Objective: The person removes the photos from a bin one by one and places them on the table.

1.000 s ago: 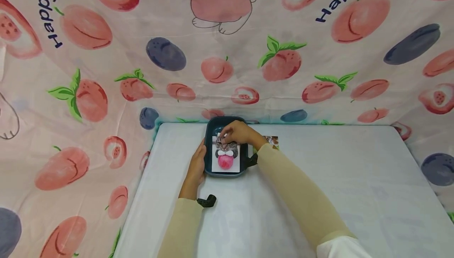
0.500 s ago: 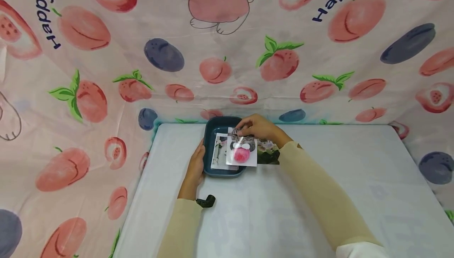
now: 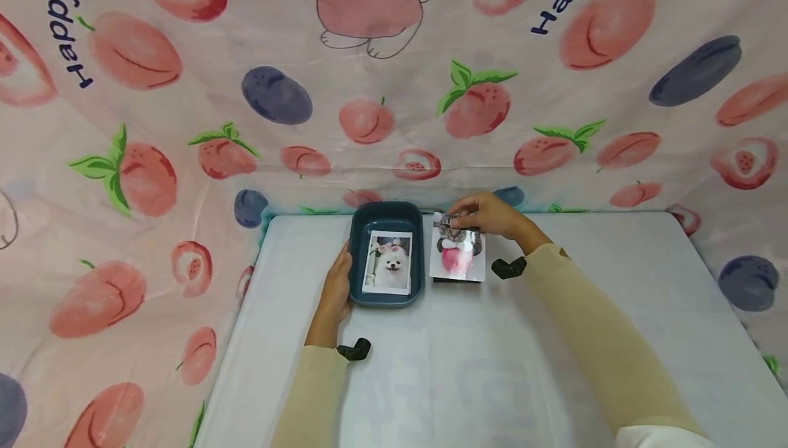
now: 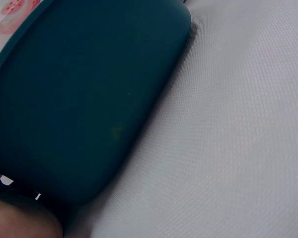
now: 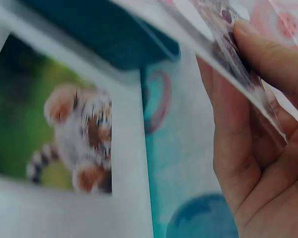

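Observation:
My right hand [image 3: 492, 217] pinches a glossy photo card [image 3: 458, 253] of a cat with a pink ball, thumb on one face and fingers behind, as the right wrist view shows. The card hangs just right of a dark teal tray [image 3: 386, 212]. Beneath it lies another photo card [image 5: 64, 129] of a tiger cub, mostly covered in the head view. Inside the tray is a white-bordered photo [image 3: 390, 263] of a fluffy white dog. My left hand [image 3: 336, 284] rests along the tray's left side; in the left wrist view the tray's outer wall [image 4: 89, 99] fills much of the frame.
A white-covered table [image 3: 554, 338] carries the tray near its back edge. Behind and to the left hangs a pink fruit-print cloth [image 3: 382, 78]. Black wrist mounts [image 3: 355, 349] stick out from both wrists.
My right hand has lifted the cat photo out of the tray and carried it right, over the tiger photo. The dog photo beneath is now uncovered. My left hand stays at the tray.

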`<state>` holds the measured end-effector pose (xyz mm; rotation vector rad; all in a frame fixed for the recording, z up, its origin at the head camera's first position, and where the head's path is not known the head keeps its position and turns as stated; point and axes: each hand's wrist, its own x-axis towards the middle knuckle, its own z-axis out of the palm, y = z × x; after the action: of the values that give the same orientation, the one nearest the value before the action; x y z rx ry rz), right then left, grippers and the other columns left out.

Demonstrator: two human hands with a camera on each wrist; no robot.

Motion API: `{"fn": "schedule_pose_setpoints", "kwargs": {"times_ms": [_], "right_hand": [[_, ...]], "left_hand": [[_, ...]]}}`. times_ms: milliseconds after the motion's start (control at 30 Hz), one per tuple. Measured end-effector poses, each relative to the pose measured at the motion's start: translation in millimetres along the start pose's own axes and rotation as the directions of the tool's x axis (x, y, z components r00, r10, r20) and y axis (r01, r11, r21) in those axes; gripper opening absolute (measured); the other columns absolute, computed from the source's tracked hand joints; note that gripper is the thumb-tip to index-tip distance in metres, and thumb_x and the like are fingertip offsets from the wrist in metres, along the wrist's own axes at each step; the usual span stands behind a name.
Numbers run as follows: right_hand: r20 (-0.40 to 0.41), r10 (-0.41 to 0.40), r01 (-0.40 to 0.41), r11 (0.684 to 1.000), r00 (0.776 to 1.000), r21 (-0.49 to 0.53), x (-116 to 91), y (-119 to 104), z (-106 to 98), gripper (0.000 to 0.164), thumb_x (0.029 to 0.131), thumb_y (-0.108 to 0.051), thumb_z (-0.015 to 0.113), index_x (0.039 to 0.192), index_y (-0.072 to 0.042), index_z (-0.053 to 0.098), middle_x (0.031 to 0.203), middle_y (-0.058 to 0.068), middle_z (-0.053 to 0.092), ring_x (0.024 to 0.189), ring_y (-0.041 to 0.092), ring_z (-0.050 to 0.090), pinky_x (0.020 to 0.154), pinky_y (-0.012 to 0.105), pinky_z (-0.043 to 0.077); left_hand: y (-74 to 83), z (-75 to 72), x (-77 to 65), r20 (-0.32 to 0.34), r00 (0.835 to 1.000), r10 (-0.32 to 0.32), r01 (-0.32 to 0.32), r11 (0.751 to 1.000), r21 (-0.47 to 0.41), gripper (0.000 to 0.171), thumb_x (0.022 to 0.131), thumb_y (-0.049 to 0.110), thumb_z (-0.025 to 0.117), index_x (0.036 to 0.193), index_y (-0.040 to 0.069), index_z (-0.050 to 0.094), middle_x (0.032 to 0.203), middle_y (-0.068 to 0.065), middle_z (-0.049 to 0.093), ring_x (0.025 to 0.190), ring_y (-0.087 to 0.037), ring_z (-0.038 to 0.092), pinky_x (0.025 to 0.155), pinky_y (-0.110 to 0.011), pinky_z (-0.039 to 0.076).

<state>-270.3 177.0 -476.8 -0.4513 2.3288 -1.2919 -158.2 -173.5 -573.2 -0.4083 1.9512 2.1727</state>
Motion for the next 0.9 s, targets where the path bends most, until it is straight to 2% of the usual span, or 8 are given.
{"fn": "schedule_pose_setpoints", "kwargs": {"times_ms": [267,567,667,800,900], "right_hand": [[-0.010,0.016,-0.017,0.999,1.000,-0.034,-14.2,21.8,-21.6,0.035,0.090,-0.036,0.079,0.118,-0.015,0.076,0.098,0.008,0.071,0.072,0.016,0.053,0.060,0.030,0.047],[-0.016,0.077,-0.077,0.996,0.997,-0.040,-26.6,49.8,-35.0,0.038,0.091,-0.035,0.078,0.122,-0.013,0.075,0.091,0.007,0.068,0.062,0.012,0.045,0.056,0.031,0.043],[-0.011,0.085,-0.085,0.995,0.996,-0.043,-28.7,59.4,-38.6,0.039,0.092,-0.036,0.077,0.124,-0.012,0.074,0.100,0.010,0.067,0.070,0.016,0.048,0.061,0.033,0.046],[-0.009,0.094,-0.095,0.994,0.996,-0.061,-30.1,72.7,-43.6,0.040,0.092,-0.035,0.077,0.124,-0.012,0.074,0.115,0.013,0.066,0.088,0.022,0.053,0.069,0.033,0.048],[-0.011,0.109,-0.109,0.992,0.994,-0.064,-30.5,82.8,-45.9,0.040,0.092,-0.034,0.078,0.123,-0.010,0.074,0.116,0.014,0.068,0.091,0.023,0.054,0.070,0.032,0.048]], "left_hand": [[0.3,-1.1,-0.1,-0.008,1.000,0.004,-0.004,1.000,0.001,0.049,0.111,0.046,0.032,0.160,0.041,0.031,0.170,0.011,0.021,0.159,-0.019,0.011,0.129,-0.047,0.013],[1.2,-0.5,-0.4,0.017,1.000,0.002,-0.001,1.000,-0.015,0.050,0.111,0.046,0.032,0.161,0.040,0.028,0.170,0.013,0.020,0.159,-0.018,0.009,0.129,-0.046,0.011],[1.9,-0.6,-0.4,0.021,1.000,0.007,-0.007,1.000,-0.017,0.050,0.111,0.046,0.032,0.161,0.039,0.027,0.170,0.013,0.019,0.159,-0.017,0.009,0.130,-0.046,0.011],[2.4,-0.5,-1.2,0.021,1.000,0.006,-0.006,1.000,-0.013,0.050,0.111,0.047,0.032,0.160,0.041,0.028,0.170,0.014,0.019,0.159,-0.017,0.009,0.130,-0.046,0.010],[2.2,-0.5,-1.8,0.018,1.000,0.010,-0.009,1.000,-0.009,0.050,0.111,0.046,0.032,0.160,0.041,0.029,0.170,0.014,0.020,0.159,-0.017,0.009,0.130,-0.046,0.011]]}}
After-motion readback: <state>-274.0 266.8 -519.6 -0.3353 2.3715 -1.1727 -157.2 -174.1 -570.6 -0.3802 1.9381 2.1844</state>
